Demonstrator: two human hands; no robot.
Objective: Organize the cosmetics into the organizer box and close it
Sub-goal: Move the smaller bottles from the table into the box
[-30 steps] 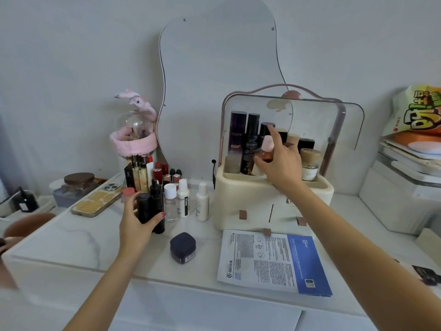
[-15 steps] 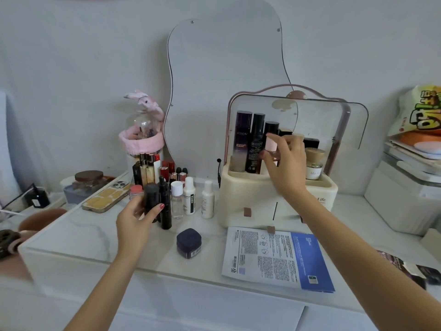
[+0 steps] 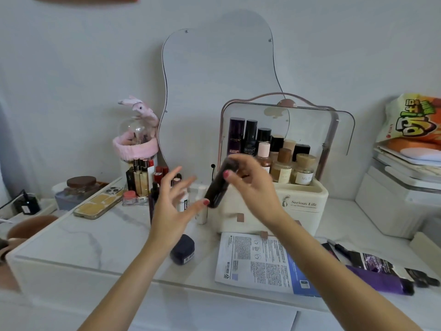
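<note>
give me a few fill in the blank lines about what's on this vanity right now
1. The dark bottle is held in the ____ hand.
2. The left hand has its fingers ____, with no grip on anything.
3. The organizer box has its clear lid ____.
4. The phone lies to the ____ of the box.

Missing words: right; spread; open; left

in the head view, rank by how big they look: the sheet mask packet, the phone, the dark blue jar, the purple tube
1. sheet mask packet
2. and 3. purple tube and phone: look alike, unsure; the phone lies farther from the camera
4. dark blue jar
</note>
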